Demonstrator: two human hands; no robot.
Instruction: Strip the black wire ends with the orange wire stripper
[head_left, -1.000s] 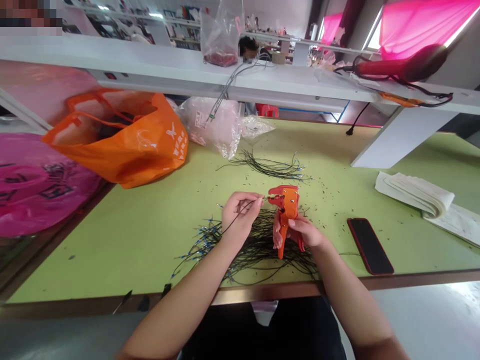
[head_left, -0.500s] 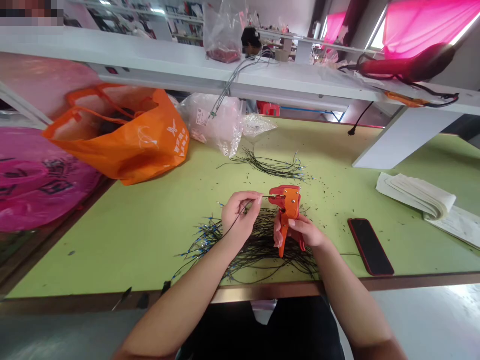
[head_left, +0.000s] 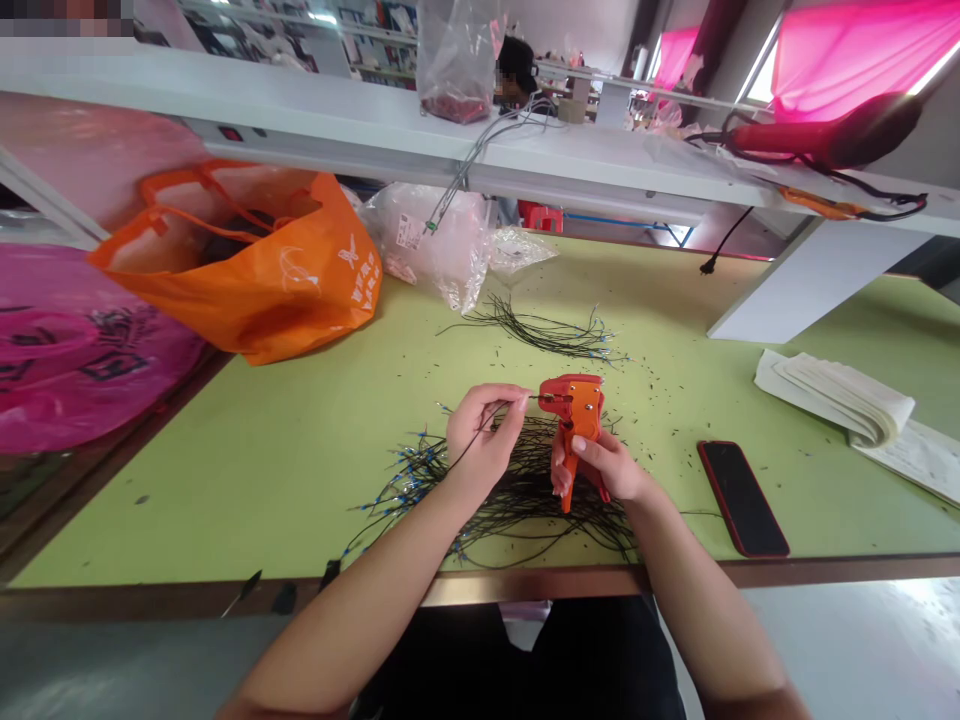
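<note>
Here, above a pile [head_left: 517, 500], my left grip [head_left: 491, 448] pinches a wire [head_left: 477, 434], its end at the pliers [head_left: 586, 405] clasped in my right grip [head_left: 611, 464]. Stripping seems partway; the far bunch [head_left: 538, 337] may be finished.

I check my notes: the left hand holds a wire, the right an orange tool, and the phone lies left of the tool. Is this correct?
One error: the head view shows the phone right of the tool. The left hand does hold a wire, the right hand the tool.
</note>
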